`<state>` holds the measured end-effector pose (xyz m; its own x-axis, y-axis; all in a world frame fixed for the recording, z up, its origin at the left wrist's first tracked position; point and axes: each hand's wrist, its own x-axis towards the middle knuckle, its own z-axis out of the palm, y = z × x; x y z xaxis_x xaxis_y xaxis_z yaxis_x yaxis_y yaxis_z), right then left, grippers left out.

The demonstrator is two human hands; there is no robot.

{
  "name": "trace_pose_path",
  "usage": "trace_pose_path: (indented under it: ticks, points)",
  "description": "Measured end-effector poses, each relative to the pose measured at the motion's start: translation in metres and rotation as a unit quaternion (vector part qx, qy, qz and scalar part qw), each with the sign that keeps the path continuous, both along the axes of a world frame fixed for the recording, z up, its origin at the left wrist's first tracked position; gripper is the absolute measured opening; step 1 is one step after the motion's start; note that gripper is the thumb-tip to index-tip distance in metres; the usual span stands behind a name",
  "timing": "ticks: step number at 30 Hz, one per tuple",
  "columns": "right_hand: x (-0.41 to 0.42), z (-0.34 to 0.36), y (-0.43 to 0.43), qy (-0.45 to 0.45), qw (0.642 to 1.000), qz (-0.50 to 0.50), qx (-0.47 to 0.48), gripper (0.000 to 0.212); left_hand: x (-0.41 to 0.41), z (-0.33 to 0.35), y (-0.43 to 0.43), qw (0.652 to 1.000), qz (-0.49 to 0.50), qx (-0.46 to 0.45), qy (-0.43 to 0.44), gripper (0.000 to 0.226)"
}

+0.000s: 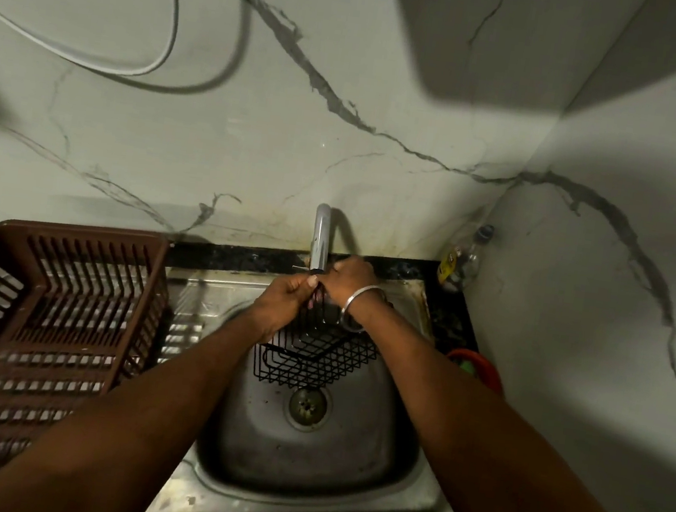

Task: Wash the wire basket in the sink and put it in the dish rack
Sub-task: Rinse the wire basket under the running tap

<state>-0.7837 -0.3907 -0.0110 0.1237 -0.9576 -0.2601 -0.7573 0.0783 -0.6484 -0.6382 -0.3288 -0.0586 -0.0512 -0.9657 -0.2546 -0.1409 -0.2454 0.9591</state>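
Observation:
A black wire basket (314, 360) hangs tilted over the steel sink (343, 462), just below the spout of the chrome tap (321, 236). My left hand (284, 304) grips the basket's upper rim from the left. On the right, my right hand (352, 279) curls over the same upper edge, a metal bangle on its wrist. The basket's lower end sits above the drain (307, 407). Whether water is running cannot be seen. The brown plastic dish rack (39, 324) stands on the drainboard to the left of the sink.
A clear plastic bottle (462, 259) stands in the back right corner against the marble wall. A red and green object (476, 366) lies at the sink's right edge. White cables (146, 67) hang on the wall above the rack.

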Motion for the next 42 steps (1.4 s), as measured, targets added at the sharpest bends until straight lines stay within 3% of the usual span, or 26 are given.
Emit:
trace_pose_path:
  ticks: [4, 9, 19, 28, 38, 42]
  points:
    - [-0.008, 0.005, -0.005, -0.023, 1.0, -0.019, -0.009, 0.039, 0.004, 0.002, 0.005, 0.999, -0.022, 0.023, -0.035, 0.041]
    - [-0.007, 0.012, -0.005, 0.06, 0.996, 0.063, 0.009, 0.038, -0.002, -0.007, 0.0, 0.998, -0.002, -0.006, -0.065, 0.043]
    - [-0.006, 0.006, -0.006, -0.007, 1.0, 0.014, -0.001, 0.041, -0.007, -0.005, -0.019, 0.99, 0.022, -0.029, -0.135, 0.036]
    - [-0.038, 0.001, -0.019, -0.059, 0.998, -0.012, 0.02, 0.043, 0.008, -0.009, -0.013, 0.978, -0.026, -0.051, -0.201, 0.048]
    - [-0.065, -0.016, -0.021, -0.136, 0.985, -0.091, 0.048, 0.034, 0.033, -0.014, -0.001, 0.948, 0.009, -0.104, -0.301, 0.048]
    - [-0.066, -0.024, -0.021, -0.1, 0.991, -0.069, 0.048, 0.041, 0.041, -0.016, -0.005, 0.914, 0.006, -0.109, -0.39, 0.048]
